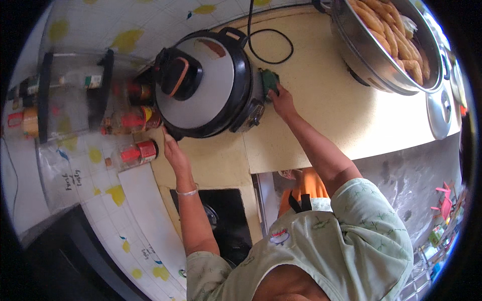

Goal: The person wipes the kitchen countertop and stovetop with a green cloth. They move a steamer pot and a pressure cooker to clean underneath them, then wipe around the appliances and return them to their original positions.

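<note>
An electric pressure cooker (pixel 214 86) with a grey lid, black rim and black lid handle stands on the pale yellow countertop (pixel 305 135). My left hand (pixel 176 154), below a silver bangle, holds the cooker's lower left side; its fingertips are hidden by the rim. On the other side, my right hand (pixel 282 101) grips a dark green cloth (pixel 269 81), which it presses against the cooker's outer wall just above the control panel (pixel 250 116).
Bottles with red labels (pixel 139 151) stand close to the cooker's left. A large metal pot (pixel 361 56) full of long golden-brown fried dough pieces (pixel 395 34) sits at the upper right, near a metal lid (pixel 439 113). A black cord (pixel 271 60) loops behind the cooker. A black cooktop (pixel 226 214) lies under my left forearm.
</note>
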A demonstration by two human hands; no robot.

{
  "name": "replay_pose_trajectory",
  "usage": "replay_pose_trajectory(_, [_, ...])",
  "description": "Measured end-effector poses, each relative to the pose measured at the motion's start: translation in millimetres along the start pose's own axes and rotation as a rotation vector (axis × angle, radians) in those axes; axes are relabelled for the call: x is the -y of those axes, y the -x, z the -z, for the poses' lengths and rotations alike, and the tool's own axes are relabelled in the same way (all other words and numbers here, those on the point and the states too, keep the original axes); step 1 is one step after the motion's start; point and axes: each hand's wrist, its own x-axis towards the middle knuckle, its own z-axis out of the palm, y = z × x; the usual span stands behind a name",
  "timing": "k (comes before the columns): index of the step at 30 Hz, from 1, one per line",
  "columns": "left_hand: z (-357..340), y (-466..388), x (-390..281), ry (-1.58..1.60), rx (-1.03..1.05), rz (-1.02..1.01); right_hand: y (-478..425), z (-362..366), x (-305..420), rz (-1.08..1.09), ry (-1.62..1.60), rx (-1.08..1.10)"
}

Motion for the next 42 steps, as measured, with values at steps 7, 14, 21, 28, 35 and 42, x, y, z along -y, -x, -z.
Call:
replay_pose_trajectory(7, [21, -3, 13, -0.452, -0.008, -0.105, 8, -3, 99, 0.361, -0.253, -0.056])
replay_pose_trajectory(14, [-5, -3, 5, -0.655, -0.003, -0.299, -72, -12, 18, 0.052, 0.147, 0.059])
replay_pose_trajectory(21, [18, -1, 22, -0.611, -0.004, -0.262, 26, 3, 77, 0.151, -0.279, 0.081])
replay_pose_trajectory(28, [10, -3, 19, -0.571, -0.008, -0.272, 17, 6, -15, -0.144, -0.099, 0.079])
replay_pose_trajectory(35, [8, 4, 12, -0.515, -0.007, -0.228, 39, 5, 67, 0.147, -0.319, 0.016])
replay_pose_trajectory(42, [-4, -5, 14, -0.486, 0.005, -0.267, 10, 11, -27, 0.02, 0.098, 0.024])
